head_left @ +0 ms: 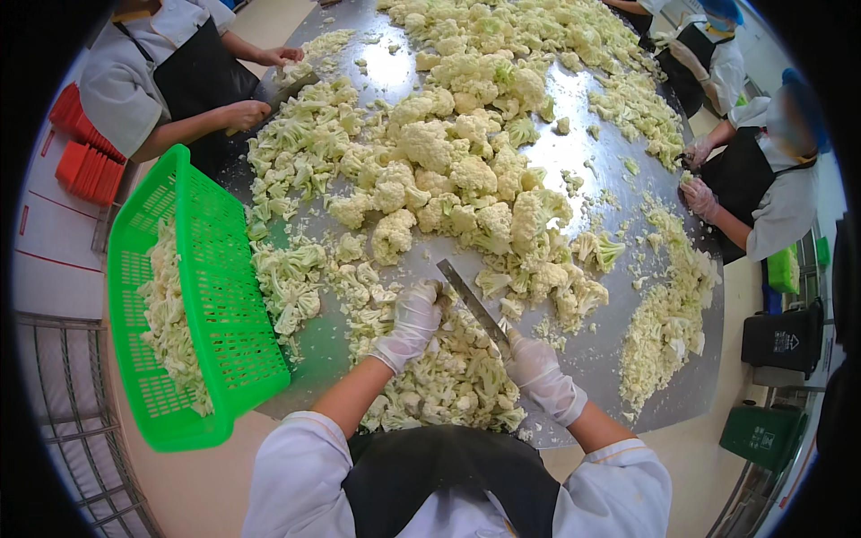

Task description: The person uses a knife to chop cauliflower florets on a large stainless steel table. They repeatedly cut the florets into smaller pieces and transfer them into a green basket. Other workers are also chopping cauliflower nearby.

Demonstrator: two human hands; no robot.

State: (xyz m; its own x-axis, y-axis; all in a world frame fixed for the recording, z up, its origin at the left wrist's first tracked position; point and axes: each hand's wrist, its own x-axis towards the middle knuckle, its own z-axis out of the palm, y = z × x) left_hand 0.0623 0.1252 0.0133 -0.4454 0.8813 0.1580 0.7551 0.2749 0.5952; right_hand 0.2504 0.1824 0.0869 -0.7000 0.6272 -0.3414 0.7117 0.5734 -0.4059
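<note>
My right hand (543,377), in a clear glove, grips the handle of a knife (475,303). The long straight blade slants up and to the left, over the steel table and the edge of a cauliflower heap. Left of the blade is my gloved left hand (413,325), its fingers curled. What lies inside those fingers, if anything, is hidden. Below and between both hands spreads a pile of cut cauliflower florets (448,381). Larger cauliflower pieces (529,242) are heaped just beyond the knife tip and to its right.
A green slotted basket (202,296) holding cauliflower stands at the table's left edge. Across the steel table (610,314) lie more heaps and crumbs (668,323). Co-workers stand left and right; the left one holds a knife (289,90). Red baskets (88,143) and dark bins (762,435) flank the table.
</note>
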